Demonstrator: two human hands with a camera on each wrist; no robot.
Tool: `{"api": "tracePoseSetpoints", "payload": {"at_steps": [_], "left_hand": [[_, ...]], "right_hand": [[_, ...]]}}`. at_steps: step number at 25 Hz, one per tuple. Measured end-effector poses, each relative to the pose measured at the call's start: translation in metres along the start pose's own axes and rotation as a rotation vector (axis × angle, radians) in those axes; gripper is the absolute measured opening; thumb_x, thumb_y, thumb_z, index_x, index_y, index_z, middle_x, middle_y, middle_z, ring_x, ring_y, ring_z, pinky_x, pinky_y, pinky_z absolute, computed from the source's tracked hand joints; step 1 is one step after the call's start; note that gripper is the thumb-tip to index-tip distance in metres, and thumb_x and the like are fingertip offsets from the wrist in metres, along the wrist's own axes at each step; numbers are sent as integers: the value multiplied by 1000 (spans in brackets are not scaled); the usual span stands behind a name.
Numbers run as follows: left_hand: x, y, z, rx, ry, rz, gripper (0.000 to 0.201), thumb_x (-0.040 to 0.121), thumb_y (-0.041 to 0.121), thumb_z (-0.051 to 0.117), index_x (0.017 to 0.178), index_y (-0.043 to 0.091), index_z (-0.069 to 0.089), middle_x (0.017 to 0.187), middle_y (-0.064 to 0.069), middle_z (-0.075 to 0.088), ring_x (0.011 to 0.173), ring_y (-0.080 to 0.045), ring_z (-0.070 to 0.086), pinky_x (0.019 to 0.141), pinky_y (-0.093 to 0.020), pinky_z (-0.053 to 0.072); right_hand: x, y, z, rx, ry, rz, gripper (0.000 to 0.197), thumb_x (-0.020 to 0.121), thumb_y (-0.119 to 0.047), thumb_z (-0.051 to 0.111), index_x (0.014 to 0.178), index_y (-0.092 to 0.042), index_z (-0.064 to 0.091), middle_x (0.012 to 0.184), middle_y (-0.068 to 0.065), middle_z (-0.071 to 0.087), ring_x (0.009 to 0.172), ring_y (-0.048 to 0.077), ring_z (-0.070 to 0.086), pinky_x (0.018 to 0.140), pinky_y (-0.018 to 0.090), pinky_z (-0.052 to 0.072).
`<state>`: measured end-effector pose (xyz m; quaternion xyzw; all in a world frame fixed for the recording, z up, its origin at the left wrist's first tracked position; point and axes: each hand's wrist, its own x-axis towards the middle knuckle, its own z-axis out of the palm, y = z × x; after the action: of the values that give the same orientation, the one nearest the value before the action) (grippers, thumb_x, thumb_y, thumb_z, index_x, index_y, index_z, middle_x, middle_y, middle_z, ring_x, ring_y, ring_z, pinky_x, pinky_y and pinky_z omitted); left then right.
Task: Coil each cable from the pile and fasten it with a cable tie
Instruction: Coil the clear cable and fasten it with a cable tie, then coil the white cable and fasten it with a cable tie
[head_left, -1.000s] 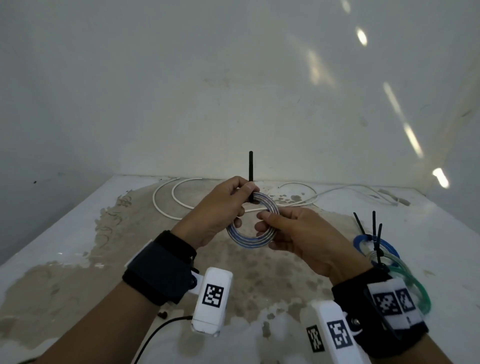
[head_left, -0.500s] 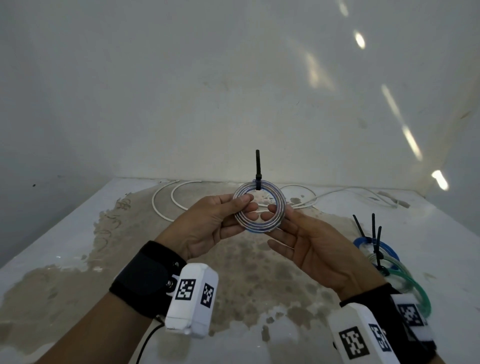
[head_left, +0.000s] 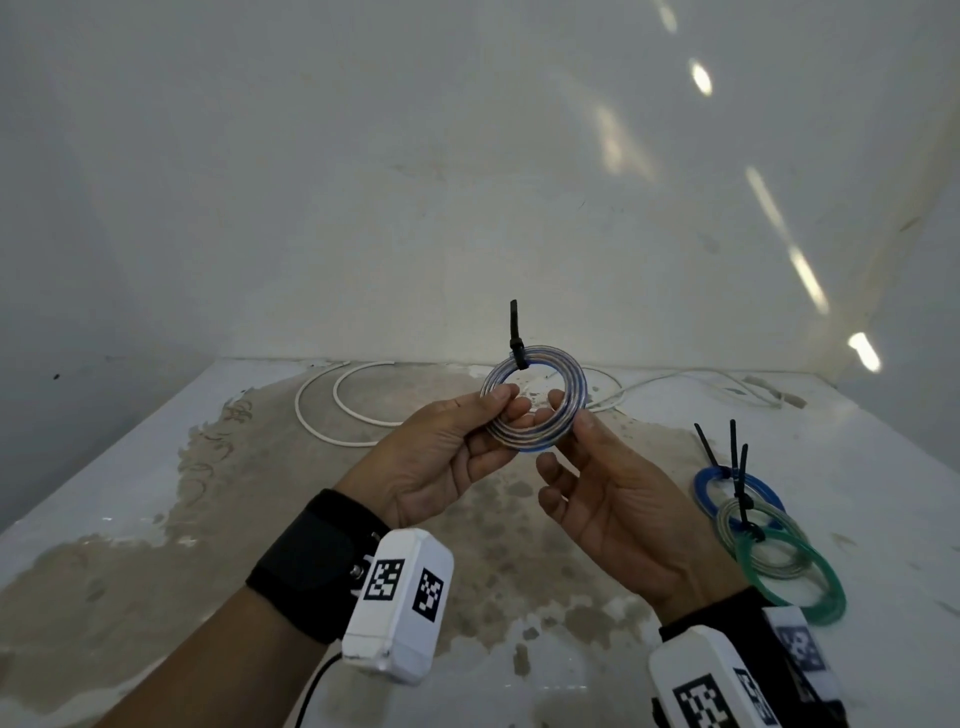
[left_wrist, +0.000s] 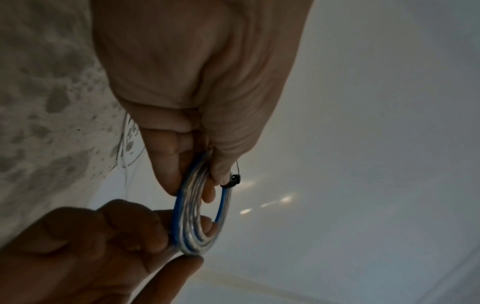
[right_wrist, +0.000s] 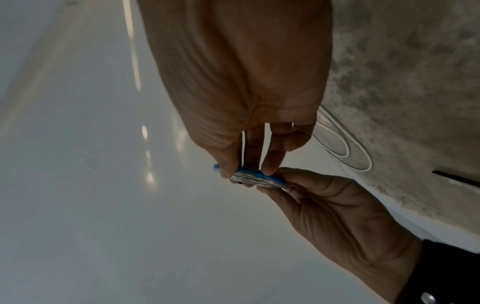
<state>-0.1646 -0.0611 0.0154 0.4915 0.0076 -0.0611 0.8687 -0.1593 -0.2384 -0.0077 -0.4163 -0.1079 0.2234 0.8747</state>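
Head view: both hands pinch tied coil (head_left: 534, 397), left hand (head_left: 447, 462) at 8 o'clock, right hand (head_left: 618, 499) at 4; finished coils (head_left: 769, 540) lie nearer right hand.

Stained white table (head_left: 156, 519), white wall (head_left: 363, 182) behind
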Motion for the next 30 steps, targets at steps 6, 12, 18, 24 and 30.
{"api": "tracePoseSetpoints", "payload": {"at_steps": [6, 12, 18, 24, 30], "left_hand": [[2, -11, 13, 435, 4, -26, 33, 95, 35, 61, 120, 15, 66, 119, -2, 73, 99, -22, 73, 75, -30, 61], [8, -38, 17, 1344, -170, -78, 32, 92, 51, 60, 117, 32, 67, 115, 17, 67, 104, -5, 64, 89, -27, 49], [15, -56, 15, 1658, -375, -314, 63, 79, 73, 48, 125, 34, 63, 132, 17, 57, 117, -6, 54, 102, -30, 40], [22, -59, 1, 1675, -417, -344, 113, 31, 108, 33, 117, 41, 65, 119, 25, 62, 108, 3, 57, 102, -31, 42], [20, -60, -1, 1647, -372, -380, 71, 66, 84, 42, 116, 39, 65, 122, 21, 62, 109, 0, 57, 105, -34, 41]], "right_hand": [[-25, -25, -9, -303, 27, -137, 23, 87, -31, 62, 101, -28, 80, 92, -6, 73, 73, 10, 58, 66, 25, 45], [-91, -66, -81, -1379, 295, -161, 20, 96, -36, 64, 114, -33, 73, 83, -25, 70, 73, -7, 61, 72, 10, 41], [-118, -60, -151, -1986, 403, 112, 19, 94, -43, 61, 108, -37, 73, 88, -14, 67, 82, 15, 60, 64, 26, 43], [-116, -54, -163, -2029, 466, 176, 22, 93, -40, 62, 111, -37, 73, 103, -8, 72, 90, 17, 62, 69, 27, 45], [-114, -47, -166, -1971, 480, 215, 25, 92, -42, 64, 114, -37, 73, 104, -11, 73, 95, 15, 65, 77, 30, 52]]}}
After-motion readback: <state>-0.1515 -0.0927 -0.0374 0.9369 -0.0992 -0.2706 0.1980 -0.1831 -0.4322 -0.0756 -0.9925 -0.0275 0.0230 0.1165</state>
